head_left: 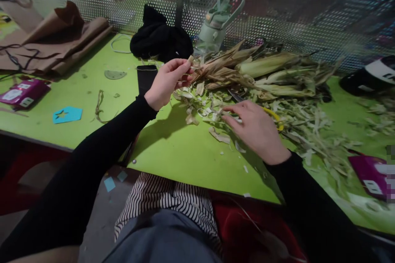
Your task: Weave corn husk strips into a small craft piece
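Note:
My left hand [173, 78] is raised over the table, thumb and fingertips pinched on a small pale piece of corn husk [190, 60]. Lower and to the right, my right hand [254, 129] hovers at the cut husk scraps [212, 111], its thumb and forefinger stretched out slightly apart. I cannot make out anything between them. Scissors with a yellow handle [273, 115] lie partly hidden behind that hand. Just beyond both hands is a pile of dried corn husks [265, 68], brown and pale green.
A green water bottle [212, 28] and a black cloth [162, 37] stand against the perforated metal screen [277, 8]. A dark phone [146, 78] lies by my left wrist. Leftward are brown paper [61, 41], a purple box [24, 92] and a blue paper cutout [67, 115].

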`<state>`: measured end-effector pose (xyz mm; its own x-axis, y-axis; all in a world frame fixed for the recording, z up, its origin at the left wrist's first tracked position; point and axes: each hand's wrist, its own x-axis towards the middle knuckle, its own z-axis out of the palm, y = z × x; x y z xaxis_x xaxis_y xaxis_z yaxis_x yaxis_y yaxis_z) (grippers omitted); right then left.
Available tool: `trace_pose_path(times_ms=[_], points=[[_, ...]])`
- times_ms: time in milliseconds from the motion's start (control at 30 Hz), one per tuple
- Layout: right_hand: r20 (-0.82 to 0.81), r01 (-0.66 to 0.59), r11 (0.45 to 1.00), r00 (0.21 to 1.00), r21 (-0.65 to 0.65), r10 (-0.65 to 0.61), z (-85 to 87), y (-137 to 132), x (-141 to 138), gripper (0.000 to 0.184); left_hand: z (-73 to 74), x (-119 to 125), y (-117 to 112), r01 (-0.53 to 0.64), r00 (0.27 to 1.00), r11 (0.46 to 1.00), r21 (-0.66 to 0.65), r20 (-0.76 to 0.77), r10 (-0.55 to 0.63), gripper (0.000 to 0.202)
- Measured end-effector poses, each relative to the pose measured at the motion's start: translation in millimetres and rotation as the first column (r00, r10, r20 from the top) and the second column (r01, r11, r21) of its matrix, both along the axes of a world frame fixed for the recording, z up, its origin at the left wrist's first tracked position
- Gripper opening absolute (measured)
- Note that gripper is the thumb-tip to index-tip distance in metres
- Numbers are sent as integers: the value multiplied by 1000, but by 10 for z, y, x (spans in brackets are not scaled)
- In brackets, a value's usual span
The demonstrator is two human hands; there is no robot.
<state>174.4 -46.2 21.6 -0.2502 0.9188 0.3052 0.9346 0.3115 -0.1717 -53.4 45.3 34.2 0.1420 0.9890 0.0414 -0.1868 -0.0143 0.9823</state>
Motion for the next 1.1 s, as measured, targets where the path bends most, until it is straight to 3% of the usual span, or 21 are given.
trace_pose_path(times_ms=[67, 133, 267, 400, 533, 600, 667, 733, 800, 933, 1100], points=[[120, 37, 990, 991, 138, -54, 10, 129, -76, 30, 16, -21, 27, -25, 1000, 1000, -8, 4, 25, 9], [129, 2, 983, 991, 185, -27, 21, 267, -208, 28, 25, -30, 42, -37, 999, 999, -19, 16, 37, 9], [9, -111, 994, 994, -25, 111, -32, 551, -576, 20, 36, -30, 39, -40, 998, 999, -26, 46, 41, 8], [-104, -97, 958, 992, -270, 71, -167, 782, -819, 18, 33, -28, 32, -32, 998, 999, -31, 51, 33, 8], [-272, -113, 935, 962, -336, 19, -197, 849, -781, 11, 20, -23, 49, -10, 997, 999, -30, 82, 13, 8], [-490, -158, 919, 871, -362, -44, -155, 816, -697, 13, 23, -18, 51, -6, 996, 999, -37, 94, 9, 9], [-706, -224, 878, 689, -422, -164, -97, 747, -610, 20, 34, -11, 35, 12, 993, 999, -46, 117, -7, 9], [-810, -286, 831, 510, -477, -290, -42, 656, -539, 28, 43, -1, 1, 52, 989, 997, -53, 140, -44, 10], [-843, -331, 797, 388, -505, -372, -8, 560, -488, 34, 43, 16, -44, 110, 983, 993, -50, 151, -101, 11], [-847, -337, 779, 265, -529, -461, -2, 424, -403, 39, 15, 60, -112, 200, 971, 979, -33, 140, -194, 12], [-850, -326, 786, 232, -525, -472, -6, 358, -283, 32, -16, 87, -142, 237, 964, 971, -30, 130, -231, 12]])
